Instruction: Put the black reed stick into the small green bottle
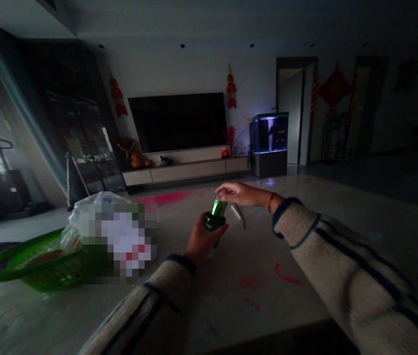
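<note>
– Dim room [179, 74], pink-stained tabletop [253, 325]. Whereabouts of the green bottle [218, 207]?
– Right of the green basket [53, 281], gripped by the left hand [201, 241]; right hand [240, 192] at the top, pinch impossible to confirm.
– Possible trouble?
– Perhaps slipping, from a loosened left hold or uneven push above.
– Hidden?
– Bottle's lower part, mostly; basket's right side, pixelated out.

Tabletop [227, 315]: pale, faintly glossy, dimly lit.
Left side: green basket [52, 281] with openwork walls, standing upright.
Middle: short whitish stick [236, 212], a thin dark strand [244, 222] just beside it.
Near marks: pink-red smears [287, 279], one curved.
Far mark: broad pink patch [168, 198], right of the basket.
</note>
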A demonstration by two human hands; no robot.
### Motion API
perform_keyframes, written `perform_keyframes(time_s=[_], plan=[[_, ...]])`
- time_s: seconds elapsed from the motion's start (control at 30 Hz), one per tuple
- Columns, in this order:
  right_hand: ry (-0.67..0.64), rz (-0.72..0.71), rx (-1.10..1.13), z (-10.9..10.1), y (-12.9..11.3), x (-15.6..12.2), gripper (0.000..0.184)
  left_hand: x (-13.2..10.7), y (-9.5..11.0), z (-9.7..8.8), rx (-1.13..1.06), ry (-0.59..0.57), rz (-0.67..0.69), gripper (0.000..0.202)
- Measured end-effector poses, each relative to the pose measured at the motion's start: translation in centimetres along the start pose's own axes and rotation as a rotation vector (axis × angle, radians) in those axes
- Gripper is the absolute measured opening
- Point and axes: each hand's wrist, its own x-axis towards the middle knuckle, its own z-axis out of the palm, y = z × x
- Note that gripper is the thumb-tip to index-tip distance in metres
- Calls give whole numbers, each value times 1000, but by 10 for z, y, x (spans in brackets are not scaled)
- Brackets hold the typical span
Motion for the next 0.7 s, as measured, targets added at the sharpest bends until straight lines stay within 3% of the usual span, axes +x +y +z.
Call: perform_keyframes(time_s=[0.2,0.33,0.47,0.57,0.7], plan=[[50,63,-215,6,-4,-4,35,-1,2,1,5,6,25,54],[60,42,-180,7,-4,-4,33,0,0,2,0,4,21,54],[-13,-42,-81,5,-1,-2,27,1,-3,2,14,18,31,54],[-52,-77,-43,4,0,-1,33,1,-3,1,18,7,38,54],[18,2,-81,6,1,-1,44,1,-2,1,24,10,42,55]])
